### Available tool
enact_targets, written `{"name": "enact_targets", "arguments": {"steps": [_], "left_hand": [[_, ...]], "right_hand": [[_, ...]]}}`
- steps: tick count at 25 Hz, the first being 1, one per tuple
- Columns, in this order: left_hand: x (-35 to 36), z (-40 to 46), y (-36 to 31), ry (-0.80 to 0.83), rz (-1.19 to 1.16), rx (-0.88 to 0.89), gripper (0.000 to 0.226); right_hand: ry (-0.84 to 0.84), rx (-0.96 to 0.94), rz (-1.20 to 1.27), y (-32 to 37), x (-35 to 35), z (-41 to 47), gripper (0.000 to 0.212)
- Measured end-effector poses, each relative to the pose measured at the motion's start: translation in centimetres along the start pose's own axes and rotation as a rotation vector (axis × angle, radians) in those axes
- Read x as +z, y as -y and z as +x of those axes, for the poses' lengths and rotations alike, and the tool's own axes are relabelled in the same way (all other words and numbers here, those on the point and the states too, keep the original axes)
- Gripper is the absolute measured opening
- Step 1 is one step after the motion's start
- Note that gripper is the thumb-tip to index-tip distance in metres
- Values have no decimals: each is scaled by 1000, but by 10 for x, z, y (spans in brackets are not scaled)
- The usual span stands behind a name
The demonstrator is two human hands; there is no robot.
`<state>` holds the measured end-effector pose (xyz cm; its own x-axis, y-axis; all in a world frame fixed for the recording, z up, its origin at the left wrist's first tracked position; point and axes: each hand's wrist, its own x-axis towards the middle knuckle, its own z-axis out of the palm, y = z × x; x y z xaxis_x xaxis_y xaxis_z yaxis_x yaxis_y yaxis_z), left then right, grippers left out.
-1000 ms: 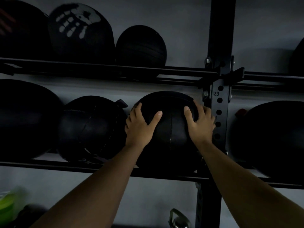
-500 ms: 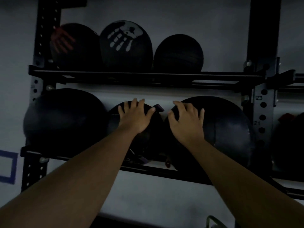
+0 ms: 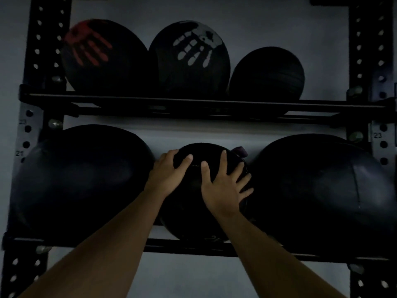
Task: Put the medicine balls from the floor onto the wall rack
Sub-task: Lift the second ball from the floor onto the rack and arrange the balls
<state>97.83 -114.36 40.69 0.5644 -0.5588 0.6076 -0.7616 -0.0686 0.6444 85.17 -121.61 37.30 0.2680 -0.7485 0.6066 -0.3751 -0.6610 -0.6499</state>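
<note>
A black wall rack (image 3: 193, 247) carries two shelves of dark medicine balls. On the lower shelf a smaller black ball (image 3: 193, 203) sits in the middle between a big ball on the left (image 3: 81, 179) and a big ball on the right (image 3: 322, 194). Both my hands lie on the middle ball. My left hand (image 3: 167, 173) grips its upper left side with the fingers curled over the top. My right hand (image 3: 223, 186) presses flat on its front right with the fingers spread.
The upper shelf (image 3: 193, 104) holds three balls: one with a red handprint (image 3: 103, 57), one with a white handprint (image 3: 189, 59), and a plain smaller one (image 3: 268, 74). Perforated black uprights (image 3: 43, 50) (image 3: 369, 50) stand at both sides against a pale wall.
Both hands left the right-hand big ball and shifted left onto the middle smaller ball. The view has swung left, so the left upright and left big ball are in sight.
</note>
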Motion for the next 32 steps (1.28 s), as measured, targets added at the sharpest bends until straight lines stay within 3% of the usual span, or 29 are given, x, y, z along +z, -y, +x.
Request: {"name": "enact_targets", "arguments": {"steps": [3,6,9,14,18,21,25,27,29,30,32], "left_hand": [[7,-1,-4,-147,69,-12,69],[25,-18,-13,-300,268,-30,70],[23,-28,0,-326,295,58,74],[16,-14,22,-52,-19,152,83],[27,-7,23,-218,52,198,74],[26,6,1,-220,99,48,72],[31,23,-28,-176,126,-259,82],[33,8,-18,-237,137,-135,77],[36,-13,1,-271,120,222,64],[37,-20,8,-248,120,352,61],[35,-19,13,-227,134,403,59]], "right_hand": [[-63,-49,-51,-12,1,32,70],[103,-188,-29,-27,-26,75,60],[196,-288,8,-30,-39,90,58],[-164,-198,15,-30,-6,20,66],[-171,-230,-56,-31,6,4,76],[-117,-238,-80,-21,-5,44,69],[194,-232,-28,-10,-31,108,59],[220,-240,-44,-12,-29,116,55],[157,-253,28,-13,-27,112,46],[80,-262,113,-14,-27,106,39],[-117,-244,282,-20,-28,88,31]]}}
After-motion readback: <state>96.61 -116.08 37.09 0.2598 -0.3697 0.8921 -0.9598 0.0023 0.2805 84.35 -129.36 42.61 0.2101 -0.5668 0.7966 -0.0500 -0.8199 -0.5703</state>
